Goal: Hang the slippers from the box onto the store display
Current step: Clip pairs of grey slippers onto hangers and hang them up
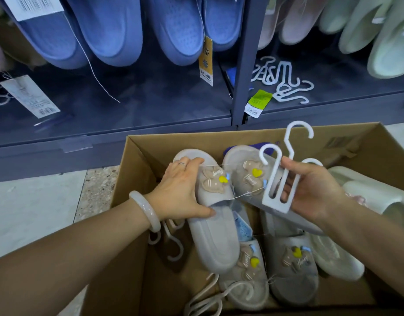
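A cardboard box [137, 156] stands open on the floor below me. My left hand [180, 190] grips a grey slipper [210, 229] with a bear and yellow heart trim, lifted above the box. A thin string joins it to a second matching slipper [244, 169] beside it. My right hand [315, 188] holds a white plastic hanger [278, 179] with three hooks, right next to that second slipper. More grey slippers [290, 270] lie deeper in the box. The dark display rack [239, 87] rises behind the box.
Blue slippers [110, 35] hang on the left of the rack, pale pink and green slippers [360, 26] on the right. Loose white hangers [280, 80] lie on the rack's lower shelf. Pale green slippers [374, 195] fill the box's right side. Spare hangers [171, 245] rest in the box.
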Demonstrator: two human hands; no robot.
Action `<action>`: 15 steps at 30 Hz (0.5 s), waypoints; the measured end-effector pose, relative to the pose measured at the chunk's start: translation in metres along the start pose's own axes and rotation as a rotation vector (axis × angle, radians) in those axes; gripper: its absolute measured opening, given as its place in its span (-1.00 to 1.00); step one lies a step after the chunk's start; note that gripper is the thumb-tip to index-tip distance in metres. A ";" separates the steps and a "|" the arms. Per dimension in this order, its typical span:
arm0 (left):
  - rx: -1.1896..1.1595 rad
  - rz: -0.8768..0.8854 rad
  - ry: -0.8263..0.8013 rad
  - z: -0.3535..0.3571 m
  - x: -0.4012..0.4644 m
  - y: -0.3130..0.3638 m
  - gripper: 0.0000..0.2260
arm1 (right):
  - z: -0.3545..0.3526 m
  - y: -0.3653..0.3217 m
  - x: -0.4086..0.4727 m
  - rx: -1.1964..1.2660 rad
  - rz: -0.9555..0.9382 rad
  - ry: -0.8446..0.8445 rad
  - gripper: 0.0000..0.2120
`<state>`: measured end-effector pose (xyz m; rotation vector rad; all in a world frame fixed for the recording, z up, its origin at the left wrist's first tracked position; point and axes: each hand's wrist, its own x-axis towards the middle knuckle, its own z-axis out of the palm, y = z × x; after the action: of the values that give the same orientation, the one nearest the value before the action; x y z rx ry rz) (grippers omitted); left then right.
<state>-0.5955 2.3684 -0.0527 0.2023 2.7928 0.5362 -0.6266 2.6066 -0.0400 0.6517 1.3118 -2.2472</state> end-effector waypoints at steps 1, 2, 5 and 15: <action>0.028 -0.003 -0.001 -0.002 0.002 0.005 -0.02 | -0.002 -0.002 -0.002 0.012 -0.021 0.015 -0.81; 0.054 -0.011 -0.002 -0.003 0.005 0.011 -0.04 | -0.005 -0.005 -0.004 0.025 -0.045 0.033 -0.78; 0.098 -0.039 0.006 -0.001 0.013 0.026 -0.15 | -0.002 -0.016 -0.014 0.062 -0.108 0.049 -0.70; -0.566 0.069 0.069 0.030 0.043 0.073 -0.27 | 0.017 -0.046 -0.033 0.268 -0.203 -0.059 -0.81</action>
<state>-0.6213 2.4546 -0.0628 0.1562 2.5736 1.3337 -0.6306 2.6163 0.0181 0.5580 1.1012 -2.6150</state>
